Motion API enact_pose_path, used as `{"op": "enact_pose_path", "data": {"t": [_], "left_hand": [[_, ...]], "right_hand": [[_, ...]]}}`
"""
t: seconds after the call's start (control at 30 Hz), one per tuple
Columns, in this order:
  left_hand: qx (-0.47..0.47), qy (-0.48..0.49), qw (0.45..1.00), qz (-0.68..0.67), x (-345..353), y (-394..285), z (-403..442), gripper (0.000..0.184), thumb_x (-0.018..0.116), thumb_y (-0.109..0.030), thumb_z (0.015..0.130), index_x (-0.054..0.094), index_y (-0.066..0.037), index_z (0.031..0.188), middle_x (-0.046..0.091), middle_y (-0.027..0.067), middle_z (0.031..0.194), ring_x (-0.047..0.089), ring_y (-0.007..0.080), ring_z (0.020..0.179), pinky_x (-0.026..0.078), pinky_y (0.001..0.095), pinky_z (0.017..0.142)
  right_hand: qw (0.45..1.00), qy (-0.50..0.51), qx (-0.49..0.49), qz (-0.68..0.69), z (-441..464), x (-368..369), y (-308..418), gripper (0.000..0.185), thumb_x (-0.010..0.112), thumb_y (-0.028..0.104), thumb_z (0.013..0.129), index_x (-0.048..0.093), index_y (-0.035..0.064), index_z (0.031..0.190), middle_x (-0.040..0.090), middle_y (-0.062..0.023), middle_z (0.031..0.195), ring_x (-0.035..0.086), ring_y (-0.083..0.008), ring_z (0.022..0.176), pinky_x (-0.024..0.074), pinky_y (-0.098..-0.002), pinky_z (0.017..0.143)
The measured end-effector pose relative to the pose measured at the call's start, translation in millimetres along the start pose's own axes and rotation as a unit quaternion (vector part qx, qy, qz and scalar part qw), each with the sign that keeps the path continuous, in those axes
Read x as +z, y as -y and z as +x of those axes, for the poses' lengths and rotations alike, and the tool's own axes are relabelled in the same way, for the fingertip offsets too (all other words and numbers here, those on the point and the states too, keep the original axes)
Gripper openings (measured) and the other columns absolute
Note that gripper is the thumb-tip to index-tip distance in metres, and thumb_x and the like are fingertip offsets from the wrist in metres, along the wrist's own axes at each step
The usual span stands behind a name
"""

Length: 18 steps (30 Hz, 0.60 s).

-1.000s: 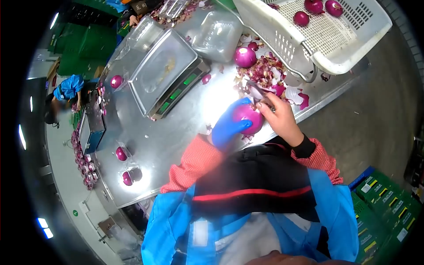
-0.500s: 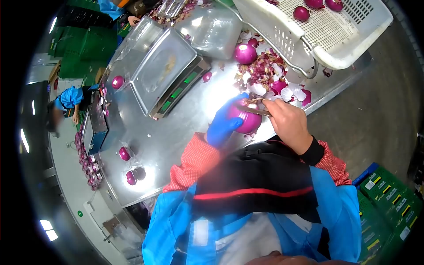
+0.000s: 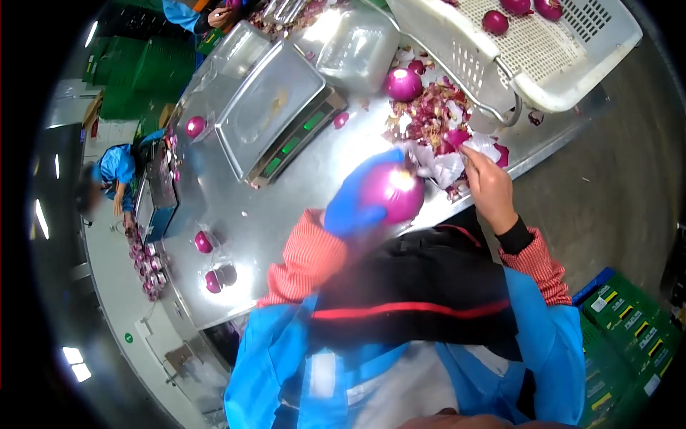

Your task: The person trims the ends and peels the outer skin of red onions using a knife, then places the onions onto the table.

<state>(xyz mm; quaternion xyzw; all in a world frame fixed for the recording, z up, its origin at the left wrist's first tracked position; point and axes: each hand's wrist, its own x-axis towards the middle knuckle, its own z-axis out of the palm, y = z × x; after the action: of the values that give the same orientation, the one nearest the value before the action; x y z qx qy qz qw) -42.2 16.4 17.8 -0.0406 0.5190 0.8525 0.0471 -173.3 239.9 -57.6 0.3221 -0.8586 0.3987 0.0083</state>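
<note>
My left hand (image 3: 350,196), in a blue glove, is wrapped round a large purple onion (image 3: 398,193) above the front edge of the metal table (image 3: 286,214). Bare, my right hand (image 3: 488,182) is a little to the right of the onion, its fingers pinched at the pile of skins. Whatever it holds is too small and blurred to name; no knife shows clearly. Pale loose skin (image 3: 444,166) lies between the two hands. Behind them is a heap of onion peelings (image 3: 429,118), with another whole onion (image 3: 404,84) at its back left.
A scale (image 3: 275,107) with green displays and a clear plastic tub (image 3: 357,51) stand beyond my left hand. At the back right, a white basket (image 3: 547,96) holds several onions. Wrapped onions (image 3: 204,242) lie at left. Other people (image 3: 118,168) work at far left and top. Green crates (image 3: 629,314) are lower right.
The blade seen against the onion half a second ago no longer shows there. My right hand has moved away from the onion to the right, and pale skin now lies between the hands.
</note>
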Motion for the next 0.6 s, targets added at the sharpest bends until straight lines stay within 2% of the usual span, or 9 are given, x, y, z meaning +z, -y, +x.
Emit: {"op": "enact_pose_path", "data": {"t": [0.07, 0.1, 0.13, 0.2, 0.27, 0.3, 0.4, 0.53, 0.6], "left_hand": [[-0.001, -0.042, 0.996, 0.084, -2.0, -0.3, 13.2, 0.098, 0.085, -0.029, 0.066, 0.033, -0.003, 0.144, 0.044, 0.012, 0.137, 0.049, 0.0254, 0.123, 0.041, 0.0395, 0.104], [0.03, -0.019, 0.991, 0.132, -14.1, 10.6, 17.3, 0.102, 0.086, -0.028, 0.066, 0.029, -0.004, 0.147, 0.041, 0.0116, 0.138, 0.046, 0.0246, 0.125, 0.04, 0.0386, 0.105], [0.032, -0.018, 0.986, 0.163, -13.5, 10.5, 18.9, 0.103, 0.086, -0.028, 0.066, 0.027, -0.004, 0.147, 0.041, 0.0115, 0.138, 0.045, 0.0243, 0.126, 0.04, 0.0383, 0.105], [0.038, -0.021, 0.973, 0.228, -12.0, 11.8, 18.5, 0.105, 0.086, -0.028, 0.066, 0.024, -0.005, 0.148, 0.042, 0.0111, 0.136, 0.045, 0.0238, 0.126, 0.039, 0.0376, 0.105], [0.027, -0.053, 0.986, 0.158, -8.5, 13.5, 16.1, 0.103, 0.085, -0.029, 0.066, 0.026, -0.004, 0.147, 0.042, 0.0106, 0.137, 0.044, 0.0237, 0.127, 0.037, 0.0378, 0.107], [0.023, -0.064, 0.988, 0.137, -8.6, 12.9, 15.6, 0.101, 0.084, -0.03, 0.066, 0.028, -0.004, 0.146, 0.041, 0.0104, 0.14, 0.043, 0.0235, 0.129, 0.035, 0.0378, 0.108], [0.012, -0.085, 0.989, 0.117, -8.4, 13.1, 15.2, 0.098, 0.084, -0.029, 0.066, 0.032, -0.004, 0.144, 0.042, 0.0097, 0.14, 0.042, 0.0228, 0.129, 0.034, 0.0376, 0.108], [0.005, -0.102, 0.987, 0.125, -3.1, 15.1, 14.7, 0.093, 0.084, -0.027, 0.066, 0.035, -0.004, 0.142, 0.044, 0.0097, 0.137, 0.044, 0.0221, 0.128, 0.036, 0.0378, 0.107], [0.018, -0.099, 0.985, 0.137, -0.6, 16.0, 14.9, 0.092, 0.084, -0.023, 0.067, 0.033, -0.004, 0.141, 0.046, 0.0109, 0.132, 0.048, 0.0244, 0.122, 0.042, 0.0385, 0.103]], "right_hand": [[0.994, 0.039, 0.045, 0.092, 1.3, -2.0, 16.6, 0.027, 0.06, 0.018, 0.089, 0.062, 0.0015, 0.111, 0.066, -0.0172, 0.087, 0.065, -0.0321, 0.075, 0.0507, -0.0386, 0.064], [0.987, 0.053, 0.065, 0.135, 7.8, -2.9, 25.5, 0.028, 0.061, 0.02, 0.09, 0.061, 0.0012, 0.11, 0.066, -0.0179, 0.086, 0.065, -0.033, 0.075, 0.0504, -0.0388, 0.065], [0.958, 0.113, 0.129, 0.228, 13.4, -11.1, 39.5, 0.029, 0.061, 0.025, 0.092, 0.061, -0.0002, 0.107, 0.066, -0.0176, 0.083, 0.064, -0.0344, 0.075, 0.0497, -0.0378, 0.066], [0.936, 0.125, 0.173, 0.279, 14.7, -13.7, 52.7, 0.026, 0.063, 0.02, 0.088, 0.061, 0.0017, 0.107, 0.066, -0.0157, 0.084, 0.065, -0.0336, 0.077, 0.0499, -0.0371, 0.064], [0.989, 0.047, 0.038, 0.134, 12.2, -12.1, 55.6, 0.024, 0.065, 0.016, 0.084, 0.061, 0.0035, 0.103, 0.064, -0.0133, 0.084, 0.064, -0.0312, 0.074, 0.0495, -0.037, 0.061], [0.998, 0.007, -0.031, 0.058, 12.0, -11.6, 56.4, 0.023, 0.066, 0.014, 0.081, 0.061, 0.0045, 0.102, 0.063, -0.0121, 0.083, 0.064, -0.03, 0.073, 0.0493, -0.037, 0.06], [0.992, 0.04, -0.102, -0.059, 12.9, -17.0, 60.7, 0.02, 0.066, 0.009, 0.075, 0.058, 0.007, 0.093, 0.058, -0.0085, 0.08, 0.062, -0.0251, 0.066, 0.0484, -0.0366, 0.056], [0.987, 0.008, -0.136, -0.089, 14.8, -9.8, 58.0, 0.016, 0.063, 0.006, 0.076, 0.056, 0.0073, 0.09, 0.052, -0.0066, 0.075, 0.059, -0.0214, 0.059, 0.0464, -0.0339, 0.052], [0.985, 0.0, -0.138, -0.1, 14.8, -7.1, 55.8, 0.016, 0.062, 0.005, 0.076, 0.056, 0.0074, 0.091, 0.052, -0.0062, 0.074, 0.058, -0.0206, 0.058, 0.0461, -0.0325, 0.05]]}}
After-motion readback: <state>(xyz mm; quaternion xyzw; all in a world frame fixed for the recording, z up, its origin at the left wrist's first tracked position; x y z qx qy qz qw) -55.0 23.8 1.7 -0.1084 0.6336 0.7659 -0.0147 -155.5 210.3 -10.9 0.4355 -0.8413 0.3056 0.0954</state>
